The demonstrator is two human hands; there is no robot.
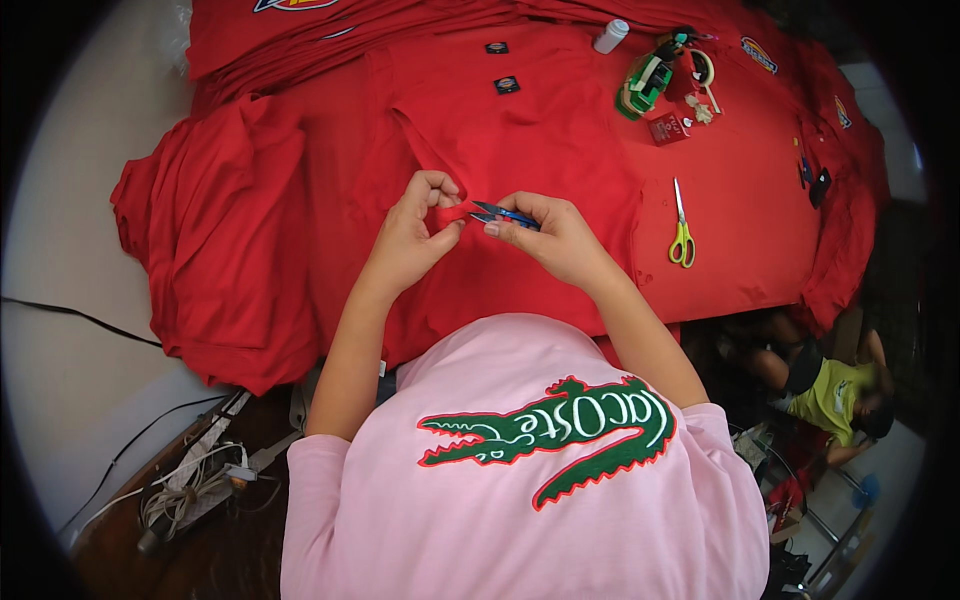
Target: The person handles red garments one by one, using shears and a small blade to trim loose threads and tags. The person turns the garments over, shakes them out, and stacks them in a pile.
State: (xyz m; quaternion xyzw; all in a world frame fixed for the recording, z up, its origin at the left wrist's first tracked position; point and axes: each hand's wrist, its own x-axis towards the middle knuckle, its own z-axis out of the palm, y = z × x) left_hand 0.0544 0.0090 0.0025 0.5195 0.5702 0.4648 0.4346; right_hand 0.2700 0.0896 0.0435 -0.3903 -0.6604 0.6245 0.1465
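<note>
Red garment fabric (500,150) lies spread in front of me, with two small dark labels (507,85) toward its far end. A fold of it is lifted and pinched between the thumb and fingers of my left hand (420,215). My right hand (555,235) is closed round blue-handled thread snips (512,217). The snips' dark blades point left, their tips right at the raised red edge beside my left fingers. Whether the blades touch the cloth I cannot tell.
Yellow-handled scissors (681,240) lie to the right. Farther back are a green container of tools (643,85), a tape roll (703,70), a small red box (668,128) and a white cylinder (611,36). A red garment pile (225,240) hangs at left. Another person (835,395) is at lower right.
</note>
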